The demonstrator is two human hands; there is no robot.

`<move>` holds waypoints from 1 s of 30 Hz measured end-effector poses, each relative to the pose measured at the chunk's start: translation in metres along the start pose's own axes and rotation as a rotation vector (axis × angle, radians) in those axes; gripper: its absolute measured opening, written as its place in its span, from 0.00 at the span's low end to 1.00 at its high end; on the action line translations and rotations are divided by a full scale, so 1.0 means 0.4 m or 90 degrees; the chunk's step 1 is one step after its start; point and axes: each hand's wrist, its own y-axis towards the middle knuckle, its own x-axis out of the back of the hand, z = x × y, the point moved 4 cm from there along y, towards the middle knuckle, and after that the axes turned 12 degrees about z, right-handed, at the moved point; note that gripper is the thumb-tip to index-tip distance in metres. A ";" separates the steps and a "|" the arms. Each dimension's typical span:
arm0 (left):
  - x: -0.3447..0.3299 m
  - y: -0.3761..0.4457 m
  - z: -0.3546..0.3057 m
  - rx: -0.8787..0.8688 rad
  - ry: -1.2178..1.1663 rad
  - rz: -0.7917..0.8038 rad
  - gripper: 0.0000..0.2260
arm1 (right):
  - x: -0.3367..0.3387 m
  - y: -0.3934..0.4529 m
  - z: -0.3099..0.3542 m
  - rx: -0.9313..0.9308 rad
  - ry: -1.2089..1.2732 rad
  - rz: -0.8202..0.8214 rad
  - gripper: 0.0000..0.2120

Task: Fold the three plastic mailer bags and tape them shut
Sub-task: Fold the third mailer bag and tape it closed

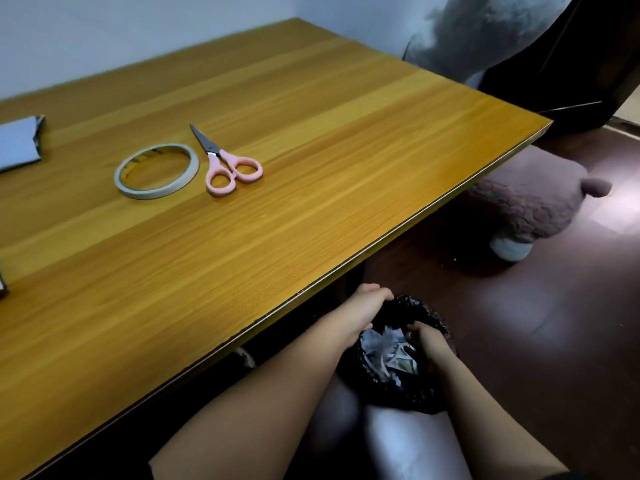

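- Head view, looking down across a wooden bench [311,150], its near edge running diagonally from lower left up to the right corner.
- Roll of tape [156,171] lying flat on the bench, pink-handled scissors [227,164] just beside it on the right, blades closed and pointing away.
- Wide bare stretch of benchtop between those tools and the near edge; more bare wood beyond them toward the far wall.
- Folded grey mailer bag [19,143] at the far left, cut off by the frame edge, well apart from the tape.
- Below the bench edge, on the dark floor: a bin lined with a black bag [420,386], crumpled grey mailer bags [384,351] inside.
- Left hand [360,317] at the bin's far rim, fingers curled over the black liner, gripping it.
- Right hand [427,341] down inside the bin, fingers bent among the crumpled plastic; whether anything is truly grasped, cannot tell.
- Both forearms reaching past the bench edge, close alongside it.
- Fluffy pink stool [526,206] on the floor off the bench's right corner, open floor between it and the bin.
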 end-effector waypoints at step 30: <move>-0.075 -0.617 -0.334 -0.779 0.507 -0.258 0.07 | -0.287 -0.784 0.494 1.057 0.069 -0.088 0.11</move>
